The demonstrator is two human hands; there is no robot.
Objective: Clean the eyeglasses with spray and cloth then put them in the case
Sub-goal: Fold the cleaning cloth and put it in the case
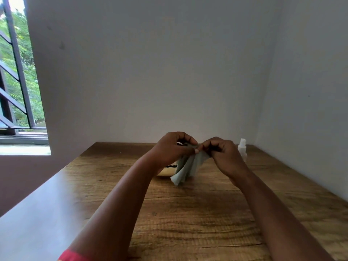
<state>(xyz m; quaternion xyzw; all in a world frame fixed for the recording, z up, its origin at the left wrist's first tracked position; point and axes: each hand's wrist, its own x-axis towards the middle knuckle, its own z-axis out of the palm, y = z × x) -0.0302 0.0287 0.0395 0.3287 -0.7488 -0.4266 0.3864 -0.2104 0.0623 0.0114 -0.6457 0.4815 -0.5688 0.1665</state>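
Head view: both hands meet above the counter, just left of the spray bottle. The left hand curls round the dark eyeglasses, mostly hidden in its fingers; the right hand pinches the pale cloth against them, the cloth's loose end hanging down. Judging by this, wiping is under way; the spraying looks done, and casing is left. A pale object left of the bottle, under the left wrist, may be the case. Count: one bottle, one cloth, one pair of glasses.
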